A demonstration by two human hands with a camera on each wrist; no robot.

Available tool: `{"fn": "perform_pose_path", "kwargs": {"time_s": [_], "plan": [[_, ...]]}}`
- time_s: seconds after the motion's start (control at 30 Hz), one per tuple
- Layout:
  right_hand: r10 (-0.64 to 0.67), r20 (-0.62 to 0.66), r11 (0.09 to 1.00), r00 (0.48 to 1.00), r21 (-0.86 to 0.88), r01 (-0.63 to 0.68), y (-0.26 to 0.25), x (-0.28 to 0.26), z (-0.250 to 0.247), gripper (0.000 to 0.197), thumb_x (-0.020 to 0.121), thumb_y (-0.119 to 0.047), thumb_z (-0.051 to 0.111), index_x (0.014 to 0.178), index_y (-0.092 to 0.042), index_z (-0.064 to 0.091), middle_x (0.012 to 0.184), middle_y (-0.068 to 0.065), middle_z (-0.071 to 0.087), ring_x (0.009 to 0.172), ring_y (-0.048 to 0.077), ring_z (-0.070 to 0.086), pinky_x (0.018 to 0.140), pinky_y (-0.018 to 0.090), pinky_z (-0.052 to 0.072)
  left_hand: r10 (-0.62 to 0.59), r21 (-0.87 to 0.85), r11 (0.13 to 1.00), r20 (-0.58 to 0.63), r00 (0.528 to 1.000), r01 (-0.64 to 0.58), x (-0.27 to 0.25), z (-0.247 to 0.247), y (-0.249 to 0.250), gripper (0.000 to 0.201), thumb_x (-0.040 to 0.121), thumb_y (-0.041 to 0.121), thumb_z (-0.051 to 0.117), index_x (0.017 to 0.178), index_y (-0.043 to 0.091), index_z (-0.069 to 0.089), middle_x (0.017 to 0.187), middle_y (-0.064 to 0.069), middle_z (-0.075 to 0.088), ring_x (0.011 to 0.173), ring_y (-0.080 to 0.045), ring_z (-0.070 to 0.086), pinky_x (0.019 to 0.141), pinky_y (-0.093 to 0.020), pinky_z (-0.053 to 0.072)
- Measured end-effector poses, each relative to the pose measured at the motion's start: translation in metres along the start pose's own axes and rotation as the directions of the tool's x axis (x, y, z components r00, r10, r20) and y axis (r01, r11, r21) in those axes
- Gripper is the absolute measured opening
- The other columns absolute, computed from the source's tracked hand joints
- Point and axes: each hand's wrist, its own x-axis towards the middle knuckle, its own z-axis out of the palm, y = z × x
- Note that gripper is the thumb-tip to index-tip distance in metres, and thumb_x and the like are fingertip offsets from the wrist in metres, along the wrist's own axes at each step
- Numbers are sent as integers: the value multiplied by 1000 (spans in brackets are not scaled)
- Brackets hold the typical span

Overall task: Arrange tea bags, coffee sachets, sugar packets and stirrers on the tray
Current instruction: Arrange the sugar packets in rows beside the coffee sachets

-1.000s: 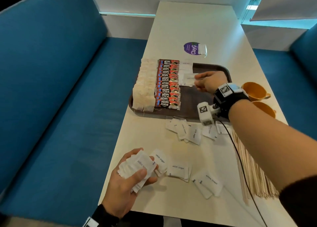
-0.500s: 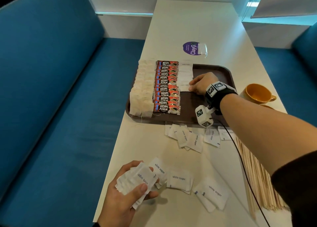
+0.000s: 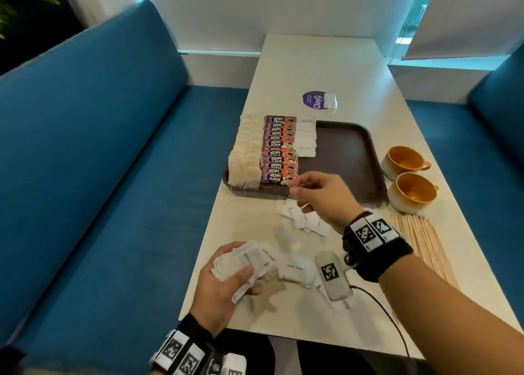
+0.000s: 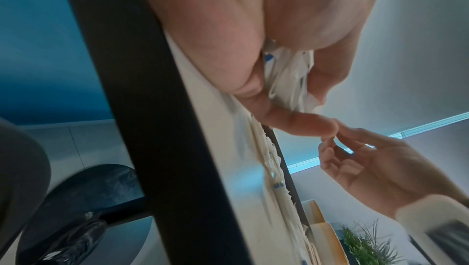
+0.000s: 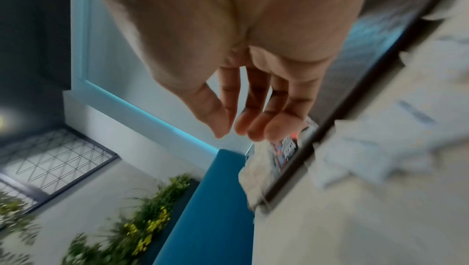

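A brown tray (image 3: pixel 346 147) holds a column of tea bags (image 3: pixel 245 153), a column of red coffee sachets (image 3: pixel 279 150) and a short column of white sugar packets (image 3: pixel 306 139). My left hand (image 3: pixel 224 284) grips a stack of sugar packets (image 3: pixel 243 264) near the table's front edge; the stack (image 4: pixel 289 80) shows between its fingers in the left wrist view. My right hand (image 3: pixel 314 196) hovers over the tray's front rim with loosely bent fingers (image 5: pixel 253 126) and holds nothing. Loose sugar packets (image 3: pixel 300 218) lie below it, others (image 3: pixel 296 269) beside my left hand. Wooden stirrers (image 3: pixel 419 241) lie at the right.
Two orange cups (image 3: pixel 405 162) (image 3: pixel 412 193) stand right of the tray. A purple sticker (image 3: pixel 316 99) lies beyond it. Blue benches (image 3: pixel 99 162) flank the white table (image 3: pixel 326 62). A cable runs from my right wrist across the table's front.
My right hand left a sugar packet in the tray's column and pulled back toward me, now empty over the tray's front rim. My left hand still holds its stack.
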Motion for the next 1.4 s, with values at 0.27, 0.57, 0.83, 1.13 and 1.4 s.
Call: {"fn": "perform_pose_path", "kwargs": {"time_s": [0.27,0.57,0.83,1.13,1.4], "plan": [[130,198,983,972,99,-151,53,-89,50,21,87,-8,78,107,-9,72,86,14,73,72,22,69,69,34,62,-5,61,998,27,1000,3,-8,2,1,47,75,-7,80,118,7,65,108,-24,71,83,-38,70,58,-38,60],[175,25,929,984,327,-173,63,-110,65,15,86,4,74,99,-3,71,75,14,70,58,20,64,57,29,57,-54,48,997,-41,998,56,-6,10,5,27,84,24,69,104,11,59,91,-26,66,55,-23,62,45,-29,51],[-68,-94,994,993,77,75,63,-108,67,15,79,-6,84,85,-20,80,84,1,76,75,15,72,75,28,60,-50,-1,999,-16,999,50,-3,4,0,40,92,41,64,113,7,58,85,-20,64,59,-25,59,48,-29,49],[-20,-66,991,998,134,29,66,-110,67,30,82,10,68,90,-17,78,95,4,73,77,28,74,76,38,63,-18,-20,1000,30,999,18,-1,-4,-3,43,71,-5,75,110,8,62,95,-16,69,72,-28,67,52,-31,58],[164,26,941,986,297,-164,75,-105,66,15,87,-7,79,98,0,75,81,16,73,65,22,66,66,31,58,-34,-2,999,28,999,34,-2,-4,-3,45,70,-1,82,110,11,64,102,-19,68,77,-30,68,56,-33,59]]}}
